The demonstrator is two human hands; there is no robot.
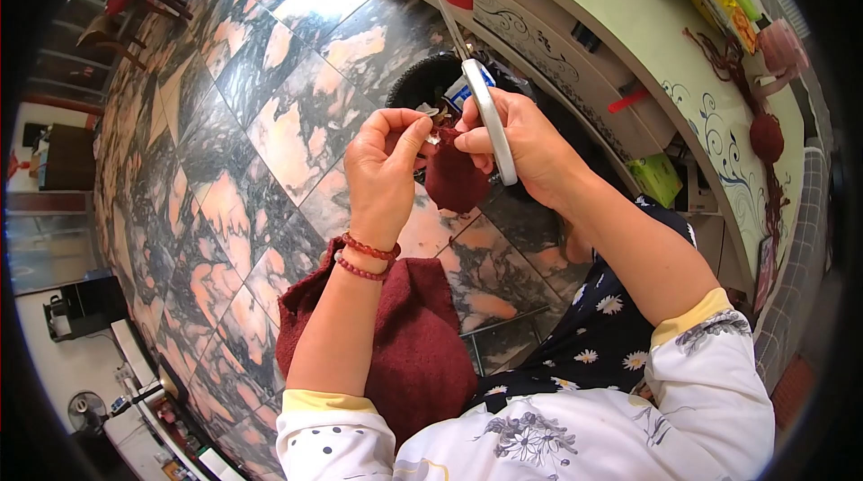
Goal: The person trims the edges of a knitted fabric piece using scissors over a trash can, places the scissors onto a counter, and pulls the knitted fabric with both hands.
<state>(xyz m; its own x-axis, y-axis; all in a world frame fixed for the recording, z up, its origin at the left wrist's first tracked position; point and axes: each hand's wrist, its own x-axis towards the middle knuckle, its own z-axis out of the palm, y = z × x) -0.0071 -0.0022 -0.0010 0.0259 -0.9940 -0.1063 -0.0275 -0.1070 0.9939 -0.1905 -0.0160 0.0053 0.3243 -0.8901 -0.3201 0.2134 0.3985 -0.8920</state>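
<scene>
Left hand pinches thumb to forefinger at the top edge of a round maroon fabric piece, which hangs just below and between both hands. Opposite, the right hand grips that edge with its fingertips and also holds white-handled scissors, blades pointing up and away. Both forearms reach forward and converge, the left wrist circled by beaded bracelets. Behind the hands stands a black bin, partly hidden by them; maroon cloth drapes below the left forearm.
</scene>
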